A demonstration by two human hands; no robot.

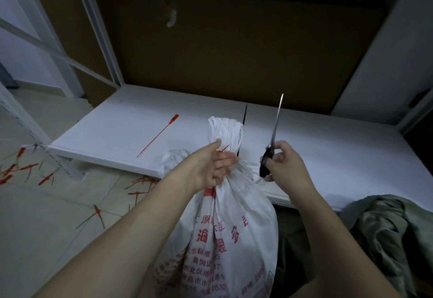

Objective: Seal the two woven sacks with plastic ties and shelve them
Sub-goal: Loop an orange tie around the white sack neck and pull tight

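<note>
1. Head view: the left hand lies against the gathered neck of the sack, thumb raised, fingers nearly straight across it, pressing rather than clasping as far as can be seen
2. The right hand is closed round the handles of the scissors. The blades are together and point upward, just right of the sack neck and clear of it
3. A red tie shows at the neck just above the left fingers, its tail short and partly hidden. A thin black strip stands behind the neck, nature not determinable
4. A spare tie lies on the shelf board beyond and left of the left hand
5. Judgement: the tie's tail is about to be trimmed. Recommended: hold the neck bunched tight below the tie, bring the blades down close to the lock, and keep the left fingertips and the sack cloth out of the bite
</note>
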